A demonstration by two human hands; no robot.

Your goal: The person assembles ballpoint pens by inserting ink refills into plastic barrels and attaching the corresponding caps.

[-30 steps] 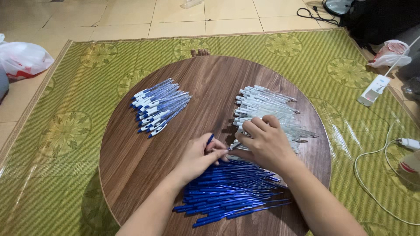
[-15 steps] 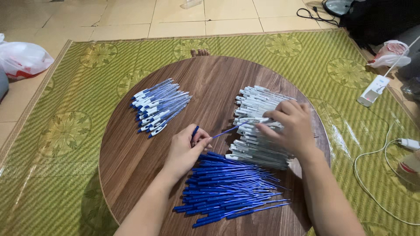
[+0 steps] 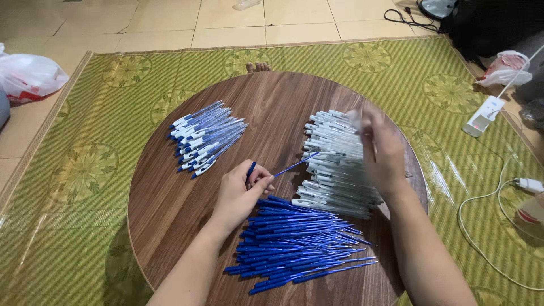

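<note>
The right hand (image 3: 381, 152) is motion-blurred above the pile of white pen barrels (image 3: 335, 164), so its fingers' grip cannot be told. The round brown wooden tabletop (image 3: 181, 192) runs off the bottom edge.

- My left hand (image 3: 241, 192) pinches a blue refill (image 3: 286, 168) above the round wooden table (image 3: 170, 209).
- My right hand (image 3: 382, 150), blurred, hovers over the pile of white barrels (image 3: 331, 164).
- Blue refills (image 3: 294, 246) lie just below; assembled pens (image 3: 204, 136) sit well apart.

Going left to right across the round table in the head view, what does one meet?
Pile of assembled blue-and-white pens → left hand pinching a blue refill → pile of white pen barrels → blurred right hand over that pile.
</note>
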